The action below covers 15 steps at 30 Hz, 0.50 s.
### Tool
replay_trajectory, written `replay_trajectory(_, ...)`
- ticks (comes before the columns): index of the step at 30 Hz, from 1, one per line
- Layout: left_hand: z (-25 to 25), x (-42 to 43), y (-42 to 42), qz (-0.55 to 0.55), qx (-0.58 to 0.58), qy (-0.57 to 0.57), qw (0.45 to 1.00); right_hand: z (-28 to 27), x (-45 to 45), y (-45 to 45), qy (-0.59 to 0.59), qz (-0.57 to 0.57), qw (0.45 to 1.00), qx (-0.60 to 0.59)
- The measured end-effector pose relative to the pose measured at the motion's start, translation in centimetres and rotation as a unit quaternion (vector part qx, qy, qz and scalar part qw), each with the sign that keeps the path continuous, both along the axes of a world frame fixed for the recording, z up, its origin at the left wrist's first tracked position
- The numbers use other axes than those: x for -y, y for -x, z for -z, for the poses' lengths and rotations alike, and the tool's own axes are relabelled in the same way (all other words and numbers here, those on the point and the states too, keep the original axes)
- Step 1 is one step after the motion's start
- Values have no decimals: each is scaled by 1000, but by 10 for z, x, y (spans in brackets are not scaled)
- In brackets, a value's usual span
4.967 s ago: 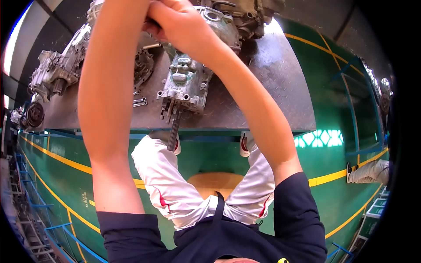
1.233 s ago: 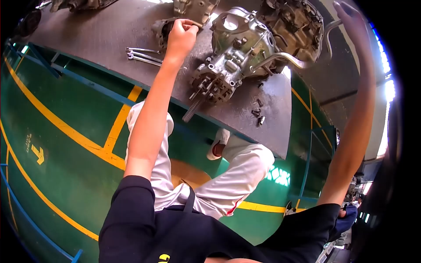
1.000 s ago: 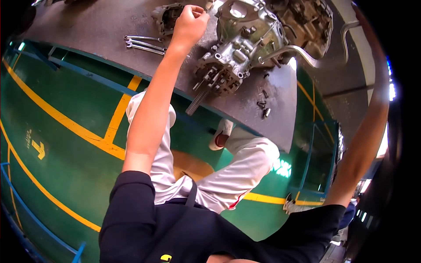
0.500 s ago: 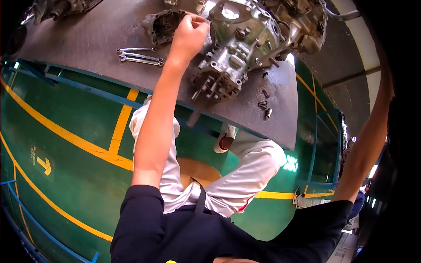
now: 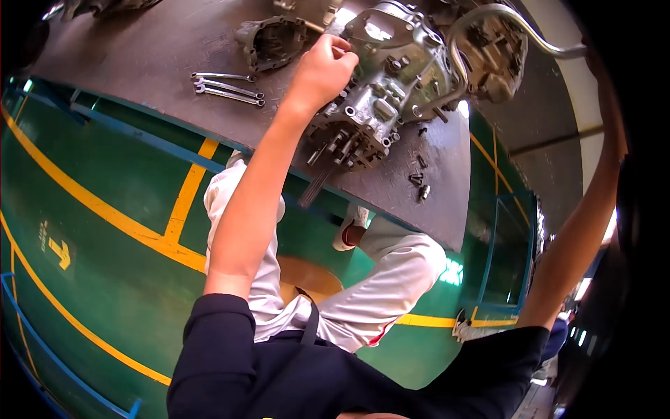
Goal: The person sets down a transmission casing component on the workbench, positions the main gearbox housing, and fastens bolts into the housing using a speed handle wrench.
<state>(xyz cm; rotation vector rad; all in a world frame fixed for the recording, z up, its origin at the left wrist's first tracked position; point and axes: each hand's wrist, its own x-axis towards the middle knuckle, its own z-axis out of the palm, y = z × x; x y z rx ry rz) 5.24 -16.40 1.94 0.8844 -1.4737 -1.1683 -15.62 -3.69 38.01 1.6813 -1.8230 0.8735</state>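
Left hand (image 5: 324, 72): fingers curled, thumb near index, any pinch unclear, beside the upper-left of the metal housing (image 5: 380, 105) on the table (image 5: 160, 63). Right hand (image 5: 597, 64) dark at frame edge, finger state unclear, near outer end of bent handle (image 5: 457, 52).

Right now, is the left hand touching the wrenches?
Apart: the head view shows bare table between the left hand and the wrenches.

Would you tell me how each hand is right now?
Left hand: closed by the silver metal housing; any contents hidden.
Right hand: near the bent silver metal bar's end, too dark to tell.
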Motion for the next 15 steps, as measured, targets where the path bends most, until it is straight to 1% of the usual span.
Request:
replay_trajectory(1, -2, 0, -1, 2, 0, -6, 1000, 30, 0, -31, 77, -83, 991, -71)
replay_trajectory(2, 2, -2, 2, 5, 1, -11, 1000, 36, -4, -42, 71, -81, 992, -70)
replay_trajectory(4, 5, 2, 3, 16, 5, -8, 1000, 41, -6, -54, 77, 32, 975, -207)
replay_trajectory(5, 7, 3, 4, 9, 12, -1, 1000, 27, -5, -28, 60, -13, 985, -159)
replay_trajectory(6, -1, -3, -1, 5, 41, -6, 999, 12, -2, -4, 41, -62, 991, -113)
replay_trajectory(8, 1, 1, 2, -1, 29, 25, 999, 12, 4, -24, 59, -16, 997, 45)
replay_trajectory(9, 4, -2, 4, 5, 30, 9, 999, 3, 6, -4, 53, -7, 997, 47)
replay_trajectory(10, 0, -2, 1, 8, 31, -1, 999, -15, 16, 33, 4, 52, 997, -52)
replay_trajectory(11, 4, 0, 2, 7, 25, -5, 1000, -27, 22, 58, -44, 107, 982, -151)
replay_trajectory(12, 5, 1, 1, 6, 25, -4, 1000, -26, 24, 61, -31, 91, 984, -150)
replay_trajectory(14, 5, 1, -1, -11, 32, 25, 999, -5, 22, 41, -15, 37, 994, -100)
replay_trajectory(15, 5, 0, -2, -9, 23, 19, 1000, -2, 20, 41, -20, 36, 995, -86)
